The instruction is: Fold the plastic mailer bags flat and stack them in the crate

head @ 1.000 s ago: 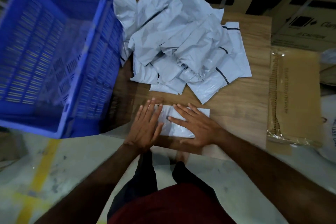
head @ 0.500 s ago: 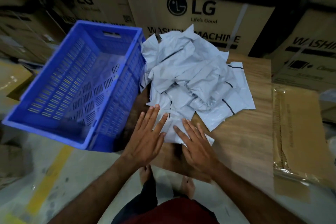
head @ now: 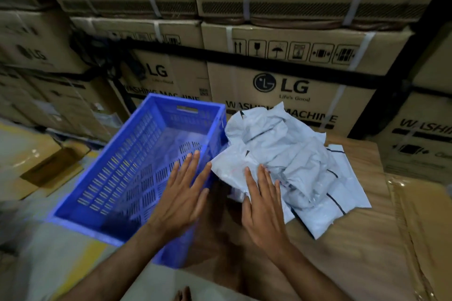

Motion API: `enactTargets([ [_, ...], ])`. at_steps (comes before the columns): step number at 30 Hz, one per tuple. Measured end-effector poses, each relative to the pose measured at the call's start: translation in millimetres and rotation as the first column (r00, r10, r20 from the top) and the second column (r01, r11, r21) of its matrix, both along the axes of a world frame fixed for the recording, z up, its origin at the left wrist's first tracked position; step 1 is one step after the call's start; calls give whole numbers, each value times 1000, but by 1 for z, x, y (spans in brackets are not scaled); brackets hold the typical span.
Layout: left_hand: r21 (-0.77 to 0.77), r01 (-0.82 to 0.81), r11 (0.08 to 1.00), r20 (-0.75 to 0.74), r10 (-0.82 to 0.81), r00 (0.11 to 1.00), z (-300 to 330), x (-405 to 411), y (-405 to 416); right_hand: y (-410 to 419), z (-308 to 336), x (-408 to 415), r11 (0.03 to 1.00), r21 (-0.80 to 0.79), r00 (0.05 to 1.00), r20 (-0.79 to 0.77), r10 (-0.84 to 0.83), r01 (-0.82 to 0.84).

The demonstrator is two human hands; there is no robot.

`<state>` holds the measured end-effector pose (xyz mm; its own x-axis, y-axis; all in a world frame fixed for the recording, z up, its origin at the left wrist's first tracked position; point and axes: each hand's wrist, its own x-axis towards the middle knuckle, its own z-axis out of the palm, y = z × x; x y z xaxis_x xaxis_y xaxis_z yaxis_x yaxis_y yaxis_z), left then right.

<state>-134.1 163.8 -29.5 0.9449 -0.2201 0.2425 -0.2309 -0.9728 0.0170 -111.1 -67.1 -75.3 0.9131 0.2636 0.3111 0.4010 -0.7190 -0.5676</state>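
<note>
Wood-grain tabletop (head: 354, 252) runs from the near edge out to the right, and both of the person's forearms reach over it from below. Nearest, the left hand (head: 182, 199) hangs flat with its fingers straight and spread, in front of the near right wall of the blue crate (head: 127, 173); whether it touches the plastic I cannot tell, and it holds nothing. Just right of it, the right hand (head: 263, 205) is equally flat and open, fingers together, its tips lying against the near left edge of the heap of grey mailer bags (head: 288, 161). Neither hand grips a bag, so this looks like the gap between one bag and the next: judging by the pose, the next move calls for drawing a single bag off the heap toward the bare wood, without dragging its neighbours along, then pressing it flat. Farther off, the crate sits left of the heap with its wall touching the bags; its floor looks blurred, so any stack inside is unclear. Beyond everything stand cardboard washing-machine cartons (head: 293, 85).
</note>
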Motion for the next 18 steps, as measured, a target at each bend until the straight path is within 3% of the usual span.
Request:
enactTargets([
  [4, -25, 3, 1000, 27, -2, 1000, 6, 12, 67, 70, 18, 15, 995, -4, 995, -18, -97, 97],
  [11, 13, -3, 1000, -27, 3, 1000, 1, 28, 208, 205, 45, 23, 992, 47, 994, -7, -113, 113],
  [18, 76, -10, 997, -155, 21, 988, -32, 40, 304, 319, 25, 10, 981, 110, 944, -309, -117, 158],
])
